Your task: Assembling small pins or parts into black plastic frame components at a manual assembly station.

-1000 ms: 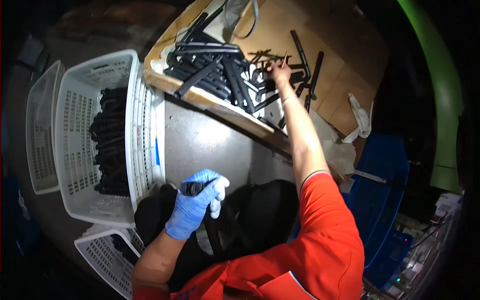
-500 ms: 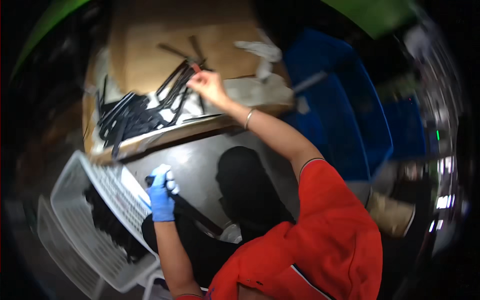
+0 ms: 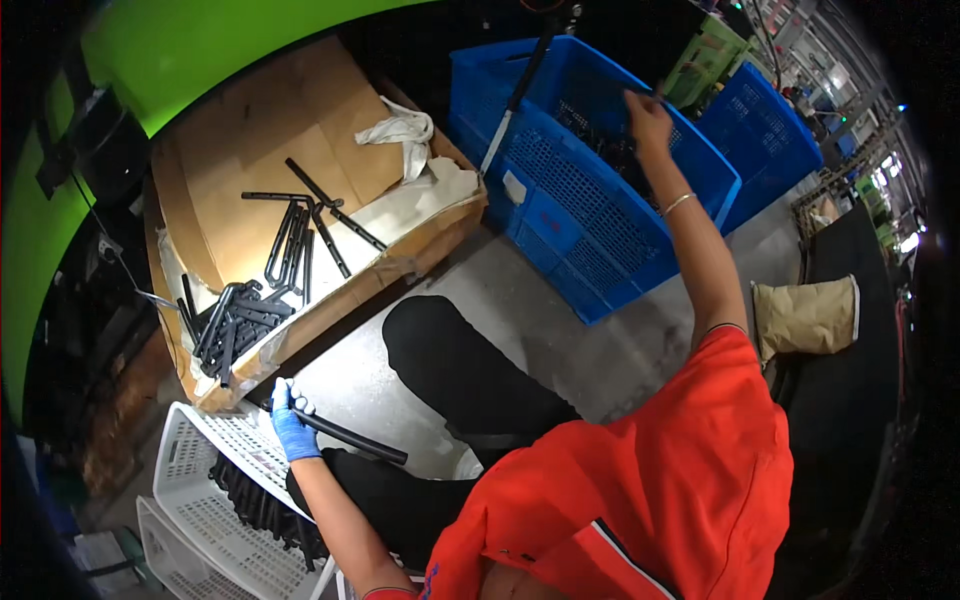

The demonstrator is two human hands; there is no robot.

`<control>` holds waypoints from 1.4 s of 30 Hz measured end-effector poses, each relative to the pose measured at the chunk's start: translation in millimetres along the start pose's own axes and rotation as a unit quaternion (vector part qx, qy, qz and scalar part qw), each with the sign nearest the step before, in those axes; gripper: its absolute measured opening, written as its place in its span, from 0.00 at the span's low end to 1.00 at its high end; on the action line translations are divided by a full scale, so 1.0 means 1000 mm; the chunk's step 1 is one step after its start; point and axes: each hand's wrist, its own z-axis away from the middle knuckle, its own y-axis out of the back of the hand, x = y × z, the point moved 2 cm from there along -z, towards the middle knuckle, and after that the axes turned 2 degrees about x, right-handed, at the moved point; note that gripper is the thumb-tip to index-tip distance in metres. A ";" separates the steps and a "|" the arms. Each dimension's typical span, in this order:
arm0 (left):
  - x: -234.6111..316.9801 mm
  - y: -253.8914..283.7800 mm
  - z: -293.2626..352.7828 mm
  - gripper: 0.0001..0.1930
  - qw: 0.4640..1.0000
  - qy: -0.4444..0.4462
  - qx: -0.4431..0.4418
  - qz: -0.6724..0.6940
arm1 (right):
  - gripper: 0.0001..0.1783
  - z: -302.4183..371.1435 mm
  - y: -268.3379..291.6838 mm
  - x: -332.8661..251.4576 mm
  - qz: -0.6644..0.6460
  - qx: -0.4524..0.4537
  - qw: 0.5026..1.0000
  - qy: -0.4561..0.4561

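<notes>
My left hand (image 3: 293, 418), in a blue glove with white at the fingertips, is closed round a black tube (image 3: 355, 438). The tube slants down to the right above my left thigh. My bare right hand (image 3: 650, 122), a bangle on its wrist, is stretched out over the large blue crate (image 3: 600, 215) at the right. Its fingers are blurred, and whether they hold anything is not clear. Dark pieces show inside the crate beneath it. On the cardboard-lined tray (image 3: 420, 262) ahead lie several black bent rods (image 3: 325, 215) and a pile of black parts (image 3: 235, 325).
White baskets (image 3: 185, 440) stand at the lower left, one holding black rods (image 3: 255, 505). A white cloth (image 3: 405, 130) lies on the cardboard. Another blue crate (image 3: 765, 130) stands behind the first. A brown paper package (image 3: 808, 315) is at the right. Green panels (image 3: 200, 50) rise behind.
My right hand has left the black rods on the cardboard and swung right, over the blue crate. My left hand still grips the black tube. The view has turned rightward.
</notes>
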 end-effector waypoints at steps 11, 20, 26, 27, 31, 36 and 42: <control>0.015 -0.022 0.042 0.09 0.995 0.034 -0.071 0.069 | 0.19 0.139 0.039 -0.070 -0.236 -0.272 0.906 -0.223; 0.116 -0.126 0.319 0.13 0.876 -0.337 -0.343 0.036 | 0.24 0.289 0.032 -0.294 -0.549 -0.728 0.402 0.086; 0.142 -0.114 0.405 0.13 0.792 -0.375 -0.480 -0.037 | 0.19 0.335 0.030 -0.318 -0.567 -0.705 0.412 0.103; 0.144 -0.104 0.409 0.12 0.781 -0.390 -0.487 -0.021 | 0.18 0.335 0.027 -0.318 -0.563 -0.703 0.418 0.115; 0.132 -0.074 0.435 0.10 0.722 -0.472 -0.505 0.017 | 0.15 0.328 0.045 -0.310 -0.574 -0.685 0.412 0.176; 0.117 -0.046 0.457 0.08 0.669 -0.522 -0.527 0.051 | 0.12 0.306 0.064 -0.304 -0.595 -0.645 0.433 0.207; 0.153 -0.103 0.439 0.08 0.671 -0.509 -0.537 0.052 | 0.09 0.303 0.063 -0.317 -0.642 -0.563 0.498 0.149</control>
